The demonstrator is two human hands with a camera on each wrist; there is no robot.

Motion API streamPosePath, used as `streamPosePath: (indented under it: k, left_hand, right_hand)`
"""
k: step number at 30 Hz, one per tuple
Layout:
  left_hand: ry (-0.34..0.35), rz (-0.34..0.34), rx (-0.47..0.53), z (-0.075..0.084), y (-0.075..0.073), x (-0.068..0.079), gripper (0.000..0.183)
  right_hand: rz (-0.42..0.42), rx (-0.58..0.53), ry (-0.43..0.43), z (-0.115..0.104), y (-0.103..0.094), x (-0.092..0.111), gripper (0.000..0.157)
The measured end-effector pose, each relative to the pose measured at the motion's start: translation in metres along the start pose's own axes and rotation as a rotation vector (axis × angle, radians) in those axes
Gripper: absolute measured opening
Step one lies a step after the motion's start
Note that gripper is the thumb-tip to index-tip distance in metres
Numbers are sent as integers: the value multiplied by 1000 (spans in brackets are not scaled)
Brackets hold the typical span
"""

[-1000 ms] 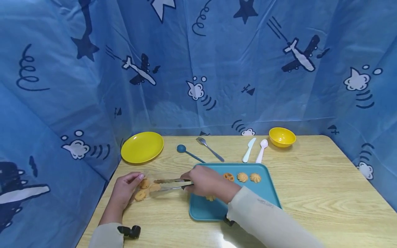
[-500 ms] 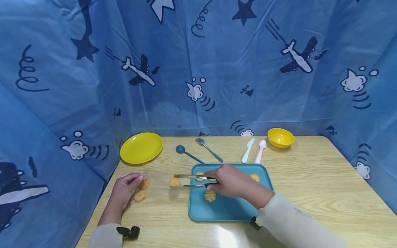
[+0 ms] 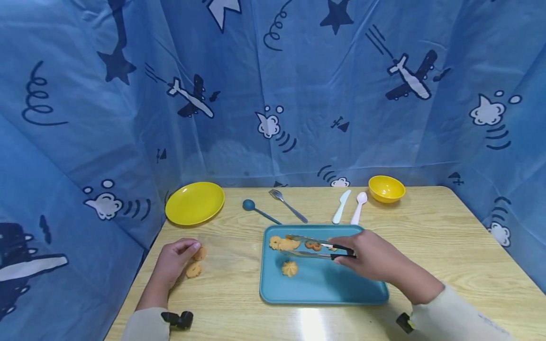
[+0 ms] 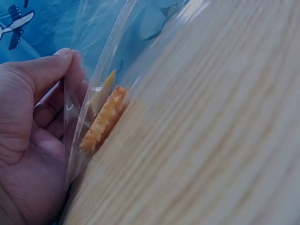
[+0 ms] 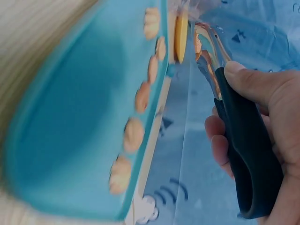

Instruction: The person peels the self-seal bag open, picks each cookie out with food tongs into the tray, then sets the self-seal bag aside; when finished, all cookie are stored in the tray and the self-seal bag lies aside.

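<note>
My left hand (image 3: pixel 172 260) pinches the edge of a clear plastic bag (image 3: pixel 230 251) lying on the table at left. Two cookies (image 3: pixel 194 270) show inside it, and the left wrist view has a ridged cookie (image 4: pixel 105 119) close to the palm. In my right hand (image 3: pixel 377 258) are metal tongs (image 5: pixel 248 140) with black handles. Between their tips is a cookie (image 3: pixel 288 244), over the back left of a teal tray (image 3: pixel 324 296). A row of cookies runs along the tray's back, partly hidden by tongs and hand. One flower-shaped cookie (image 3: pixel 290 268) lies nearer the front.
Behind the tray lie a dark blue ladle (image 3: pixel 249 205), a fork (image 3: pixel 290 206), a pale green knife (image 3: pixel 341 207) and a pink spoon (image 3: pixel 359 208). A yellow plate (image 3: pixel 194 203) is at back left, a yellow bowl (image 3: pixel 386 189) at back right. Blue curtain (image 3: pixel 239 142) surrounds the table.
The right hand has moved right from the bag, drawing a cookie out with the tongs and carrying it over the tray. The left hand stays on the bag.
</note>
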State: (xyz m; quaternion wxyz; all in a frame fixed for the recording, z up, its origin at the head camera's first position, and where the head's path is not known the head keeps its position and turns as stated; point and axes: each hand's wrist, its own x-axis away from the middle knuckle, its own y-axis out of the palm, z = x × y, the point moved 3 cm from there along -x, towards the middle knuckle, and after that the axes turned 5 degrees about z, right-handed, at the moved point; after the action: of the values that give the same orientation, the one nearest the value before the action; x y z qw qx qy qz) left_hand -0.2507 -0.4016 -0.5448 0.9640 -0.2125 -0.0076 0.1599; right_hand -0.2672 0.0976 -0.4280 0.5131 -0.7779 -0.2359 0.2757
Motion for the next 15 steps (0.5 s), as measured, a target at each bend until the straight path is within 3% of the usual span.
streamPosePath:
  k: [6,15]
  left_hand:
    - [5,-18,-21,0,1,-2,36]
    - [37,-34,-14,-1,3,0,32]
  right_hand:
    - [-23,23,96,20,-7,31,42]
    - [-56,26,125,30,1,53,40]
